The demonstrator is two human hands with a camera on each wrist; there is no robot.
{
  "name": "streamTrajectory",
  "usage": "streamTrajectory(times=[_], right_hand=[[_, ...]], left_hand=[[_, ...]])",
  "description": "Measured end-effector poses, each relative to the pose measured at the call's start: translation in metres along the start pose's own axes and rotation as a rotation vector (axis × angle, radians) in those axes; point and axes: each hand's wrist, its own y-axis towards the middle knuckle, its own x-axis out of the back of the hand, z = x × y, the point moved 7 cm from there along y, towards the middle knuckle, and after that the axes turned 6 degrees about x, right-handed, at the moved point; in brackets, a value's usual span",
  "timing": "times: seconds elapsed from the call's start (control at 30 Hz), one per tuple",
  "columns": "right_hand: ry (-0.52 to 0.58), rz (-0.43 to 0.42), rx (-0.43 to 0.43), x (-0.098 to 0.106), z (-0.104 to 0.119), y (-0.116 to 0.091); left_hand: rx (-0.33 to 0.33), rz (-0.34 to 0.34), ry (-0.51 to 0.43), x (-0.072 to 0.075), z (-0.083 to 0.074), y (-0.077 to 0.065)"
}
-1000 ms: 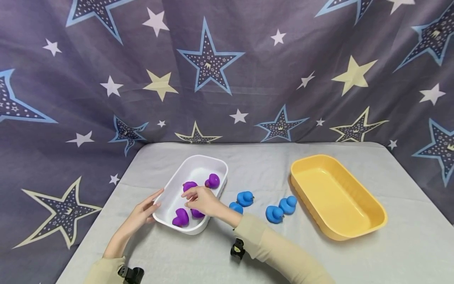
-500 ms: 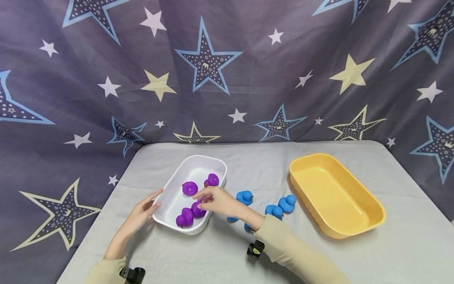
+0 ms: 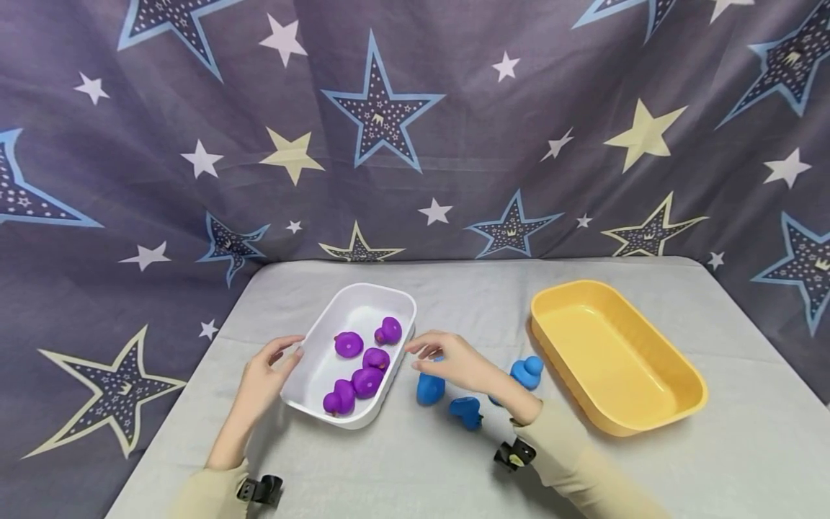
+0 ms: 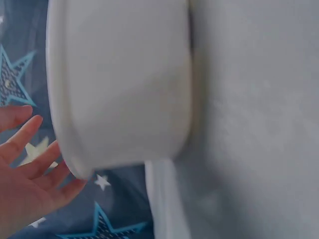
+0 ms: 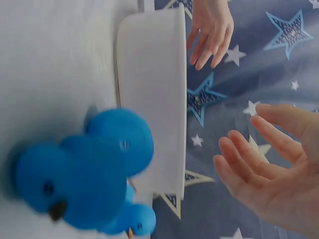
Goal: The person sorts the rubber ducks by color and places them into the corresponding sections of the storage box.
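Observation:
In the head view, a white plastic bin (image 3: 295,396) holds several purple rubber ducks (image 3: 349,344), some tipped with their bases showing. My left hand (image 3: 262,378) is at the bin's left rim, fingers relaxed and fingertips right at the edge. The left wrist view shows those fingers (image 4: 42,162) spread beside the bin wall. My right hand (image 3: 457,362) hovers just right of the bin, above blue rubber ducks (image 3: 431,390), and partly hides them. In the right wrist view its fingers (image 5: 249,159) are extended, holding nothing, with blue ducks (image 5: 94,184) below.
To the right stands a yellow bin (image 3: 616,360) with nothing visible inside. Between the bins, one blue duck (image 3: 466,412) lies on its side and another (image 3: 527,372) sits near the yellow bin. A star-patterned curtain (image 3: 415,180) hangs behind the cloth-covered table (image 3: 389,468).
My right hand has moved rightward out of the white bin to above the blue ducks, uncovering another purple duck. Purple ducks in the bin have shifted slightly. My left hand moved a little at the rim.

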Motion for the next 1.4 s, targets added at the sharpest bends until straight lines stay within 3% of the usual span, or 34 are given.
streamTrajectory(times=[0.27, 0.6, 0.77, 1.1, 1.4], right_hand=[[-0.048, -0.041, -0.048, 0.028, -0.006, -0.023], [-0.182, -0.133, -0.094, 0.063, -0.012, -0.053], [-0.219, -0.207, -0.097, 0.08, -0.018, -0.068], [-0.169, -0.312, -0.156, 0.108, -0.027, -0.101], [-0.263, -0.347, -0.141, 0.128, -0.029, -0.121]], left_hand=[[-0.112, -0.024, -0.048, -0.01, -0.036, -0.004], [-0.286, 0.086, -0.103, -0.043, -0.085, -0.011], [-0.311, 0.177, -0.107, -0.067, -0.102, -0.014], [-0.388, 0.324, -0.089, -0.106, -0.125, -0.023], [-0.336, 0.474, -0.071, -0.135, -0.136, -0.032]])
